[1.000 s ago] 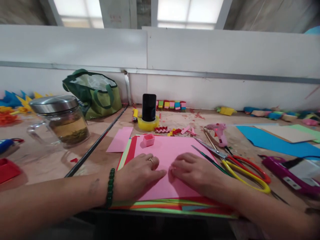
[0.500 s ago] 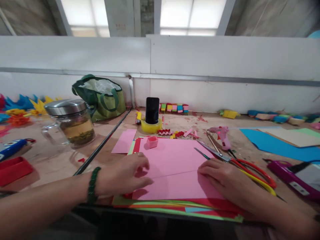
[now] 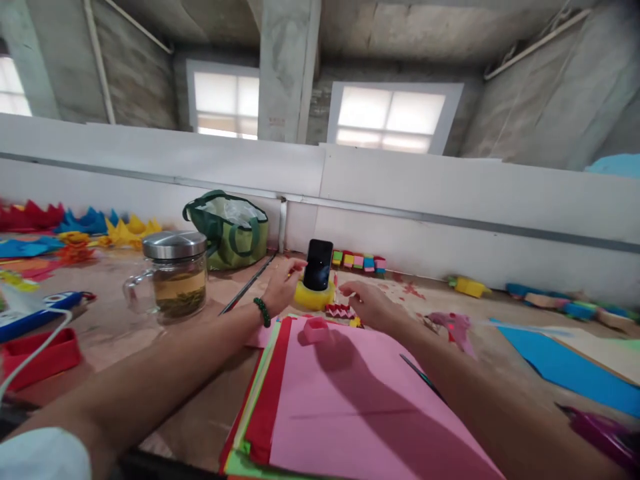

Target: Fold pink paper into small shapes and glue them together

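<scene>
A dark phone [image 3: 319,264] stands upright, leaning slightly, in a yellow tape roll [image 3: 314,297]. My left hand [image 3: 283,288] is just left of the phone, fingers stretched towards its edge; whether they touch it I cannot tell. On the other side, my right hand [image 3: 369,301] reaches in with fingers apart and nothing in them. Below both hands lies a stack of coloured paper topped by a pink sheet [image 3: 340,400]. A small pink folded paper box [image 3: 316,330] sits on its far edge. My right forearm partly covers a thin dark-bladed tool [image 3: 420,373] on the sheet.
A glass tea mug [image 3: 177,287] and a green bag [image 3: 240,233] stand at the left. Several small paper blocks [image 3: 357,261] line the wall. A pink glue gun [image 3: 457,330] and blue paper [image 3: 560,367] lie right. A red paper box [image 3: 43,360] is near left.
Both hands have left the pink sheet and reached forward to either side of the phone. The camera view has tilted up and shifted. The phone now leans slightly in the view.
</scene>
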Demonstrator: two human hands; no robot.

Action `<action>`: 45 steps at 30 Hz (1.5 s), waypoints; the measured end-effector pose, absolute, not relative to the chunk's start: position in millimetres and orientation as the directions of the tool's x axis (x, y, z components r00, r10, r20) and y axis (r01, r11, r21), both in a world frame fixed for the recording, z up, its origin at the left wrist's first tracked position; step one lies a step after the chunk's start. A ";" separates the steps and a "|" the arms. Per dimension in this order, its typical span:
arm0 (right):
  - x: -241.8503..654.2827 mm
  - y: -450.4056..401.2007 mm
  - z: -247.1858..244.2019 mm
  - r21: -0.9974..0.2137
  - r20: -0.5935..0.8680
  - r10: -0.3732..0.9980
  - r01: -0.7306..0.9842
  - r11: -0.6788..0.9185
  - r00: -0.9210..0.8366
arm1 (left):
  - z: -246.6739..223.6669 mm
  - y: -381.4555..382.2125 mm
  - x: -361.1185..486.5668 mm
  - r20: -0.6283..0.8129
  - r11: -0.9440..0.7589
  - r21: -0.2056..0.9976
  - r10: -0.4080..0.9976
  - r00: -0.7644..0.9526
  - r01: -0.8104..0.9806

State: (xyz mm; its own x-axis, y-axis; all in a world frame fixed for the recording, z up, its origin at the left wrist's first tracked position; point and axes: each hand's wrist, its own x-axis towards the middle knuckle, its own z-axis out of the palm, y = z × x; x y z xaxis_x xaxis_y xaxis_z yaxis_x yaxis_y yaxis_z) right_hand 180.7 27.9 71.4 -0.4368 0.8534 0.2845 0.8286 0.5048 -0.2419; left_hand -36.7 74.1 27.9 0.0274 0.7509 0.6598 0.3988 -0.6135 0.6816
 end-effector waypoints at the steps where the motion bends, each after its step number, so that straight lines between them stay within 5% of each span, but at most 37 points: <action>1: 174.0 36.6 68.4 -0.258 0.285 0.856 0.825 0.503 -0.432 | 17.8 82.7 -39.7 0.655 -0.600 0.699 0.756 -0.010 0.389; 8: 176.2 13.3 64.0 -0.385 0.079 0.862 0.782 0.490 -0.501 | -18.7 81.8 -36.9 0.637 -0.602 0.732 0.771 -0.008 0.318; 10: 185.5 -4.5 71.2 -0.336 -0.134 0.830 0.813 0.476 -0.542 | -16.5 80.5 -35.4 0.624 -0.592 0.743 0.781 -0.004 0.313; 14: 200.9 -27.8 65.9 -0.140 -0.245 0.854 0.889 0.437 -0.458 | -13.6 81.3 -36.6 0.611 -0.576 0.751 0.792 -0.009 0.323; 22: 208.0 -29.3 50.0 -0.159 -0.135 0.918 0.923 0.351 -0.373 | -8.5 69.1 -33.9 0.653 -0.614 0.690 0.757 0.037 0.383; 30: 213.5 -27.7 38.8 -0.367 -0.184 0.895 0.873 0.320 -0.405 | -6.6 65.1 -34.1 0.659 -0.626 0.679 0.750 0.058 0.384; 40: 199.6 -40.4 57.7 -0.277 0.067 0.907 0.866 0.417 -0.415 | -0.4 51.0 -32.4 0.707 -0.691 0.630 0.699 0.108 0.356; 45: 201.7 -44.6 57.9 -0.298 0.171 0.850 0.796 0.527 -0.498 | 20.5 14.9 -20.9 0.668 -0.731 0.631 0.682 0.297 0.259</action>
